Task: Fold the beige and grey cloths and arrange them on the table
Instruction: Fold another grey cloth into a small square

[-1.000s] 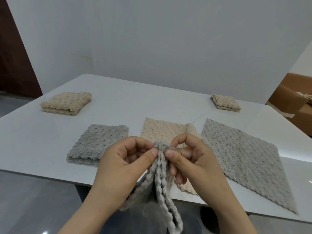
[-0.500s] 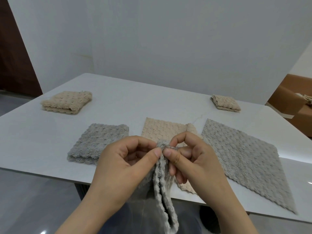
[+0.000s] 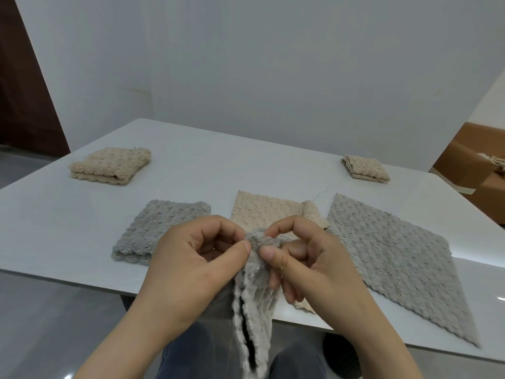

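I hold a grey cloth [image 3: 254,296] in front of me at the near edge of the tabletop [image 3: 218,165]. Its top is bunched between my two hands, and the rest hangs in doubled layers past that edge toward my legs [image 3: 185,356].

My left hand [image 3: 191,263] pinches the top of it between thumb and forefinger, with the other fingers curled in behind. My right hand [image 3: 314,263] pinches the same bunched top just beside it, thumb in front and forefinger arched over. Its lower fingers are curled against the hanging layers, and the two thumbs nearly meet.

Behind my hands, at the middle of the near edge, a beige cloth [image 3: 265,209] lies spread flat. Its right side is turned over in a narrow strip, and my hands hide much of it.

To its left, apart from it, a folded grey cloth [image 3: 161,231] lies close to the near edge. To its right an open grey cloth [image 3: 396,258] lies flat, just beside the turned strip, and runs toward the near right corner.

A folded beige cloth [image 3: 109,165] sits toward the far left corner, and a small beige cloth [image 3: 364,168], also folded, sits toward the far right corner.

Past the right edge stands a brown box [image 3: 470,160]. A pale wall [image 3: 273,64] rises behind the far edge.
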{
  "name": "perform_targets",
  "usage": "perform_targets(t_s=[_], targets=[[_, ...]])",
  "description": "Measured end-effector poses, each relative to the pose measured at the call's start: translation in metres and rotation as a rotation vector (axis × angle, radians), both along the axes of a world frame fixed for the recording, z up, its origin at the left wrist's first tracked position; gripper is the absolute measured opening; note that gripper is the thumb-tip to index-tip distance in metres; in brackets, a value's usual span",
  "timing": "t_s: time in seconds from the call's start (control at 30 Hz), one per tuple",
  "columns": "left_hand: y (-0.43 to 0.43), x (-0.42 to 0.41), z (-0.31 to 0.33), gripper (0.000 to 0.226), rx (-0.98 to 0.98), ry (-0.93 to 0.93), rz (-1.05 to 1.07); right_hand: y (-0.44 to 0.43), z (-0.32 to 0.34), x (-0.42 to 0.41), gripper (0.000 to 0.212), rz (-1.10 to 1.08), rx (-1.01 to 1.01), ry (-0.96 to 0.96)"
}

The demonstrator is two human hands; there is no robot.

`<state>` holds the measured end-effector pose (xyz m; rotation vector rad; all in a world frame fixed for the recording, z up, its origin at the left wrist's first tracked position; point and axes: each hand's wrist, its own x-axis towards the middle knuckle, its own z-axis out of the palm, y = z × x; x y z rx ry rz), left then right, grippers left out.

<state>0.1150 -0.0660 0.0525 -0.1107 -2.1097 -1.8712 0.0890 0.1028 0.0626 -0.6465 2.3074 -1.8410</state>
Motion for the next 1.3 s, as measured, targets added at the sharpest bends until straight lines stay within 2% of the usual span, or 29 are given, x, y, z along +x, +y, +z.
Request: perform_targets(t_s=[0.27, 0.4, 0.5, 0.63, 0.8, 0.87, 1.07, 1.17, 1.3], targets=[[-0.013, 0.001, 0.003, 0.006, -0.014, 0.06, -0.011, 0.007, -0.012, -0.006, 0.023, -0.053, 0.274, -0.014], [-0.023, 0.0, 0.001, 0.025, -0.061, 0.115, -0.008, 0.007, -0.015, -0.01, 0.024, -0.051, 0.374, -0.012], [-0.031, -0.001, 0.001, 0.027, -0.082, 0.123, 0.024, 0.009, -0.016, -0.013, 0.021, -0.069, 0.403, 0.005], [-0.041, -0.004, -0.003, 0.011, -0.076, 0.085, 0.087, 0.014, -0.017, -0.016, 0.012, -0.076, 0.442, 0.118], [-0.044, -0.016, -0.023, 0.011, -0.083, 0.012, 0.135, 0.016, -0.023, -0.025, 0.031, -0.153, 0.527, 0.279], [-0.044, -0.023, -0.036, 0.012, -0.06, -0.033, 0.143, 0.015, -0.028, -0.033, 0.03, -0.174, 0.58, 0.316], [-0.036, -0.04, -0.064, 0.014, -0.12, -0.067, 0.282, 0.003, -0.055, -0.049, 0.021, -0.212, 0.337, 0.077], [-0.034, -0.046, -0.069, 0.015, -0.141, -0.07, 0.349, -0.005, -0.073, -0.053, 0.041, -0.248, 0.226, -0.071], [-0.032, -0.056, -0.071, 0.012, -0.181, -0.07, 0.387, -0.011, -0.093, -0.049, 0.067, -0.227, 0.175, -0.237]])
